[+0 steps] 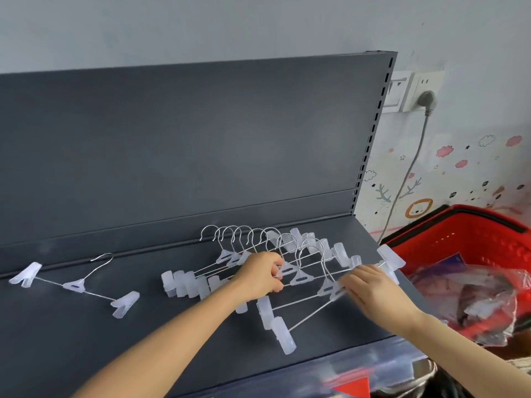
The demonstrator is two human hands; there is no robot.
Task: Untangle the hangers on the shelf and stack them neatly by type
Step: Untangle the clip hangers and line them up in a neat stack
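I see grey shelf (pixel 86 326), red basket (pixel 474 234) at rt edge. Tangled clip hangers (pixel 230 257) lie mid-shelf; lone clip hanger (pixel 74 285) apart, far left. L hand (pixel 260 275) pinches a wire in the tangle, R hand (pixel 370 288) grips frontmost hanger (pixel 283 336) near its centre.

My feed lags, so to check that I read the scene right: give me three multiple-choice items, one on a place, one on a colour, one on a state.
1. Where does the lone hanger lie?
A left of the bunch
B on the floor
C hung on the wall

2. What colour is the basket?
A blue
B red
C green

3. What does the left hand do?
A hangs idle
B points at the wall
C grips the bunch

Key:
1 A, it lies apart, to the left of the bunch.
2 B, its walls are red.
3 C, it is curled round a hanger's wire in the bunch.
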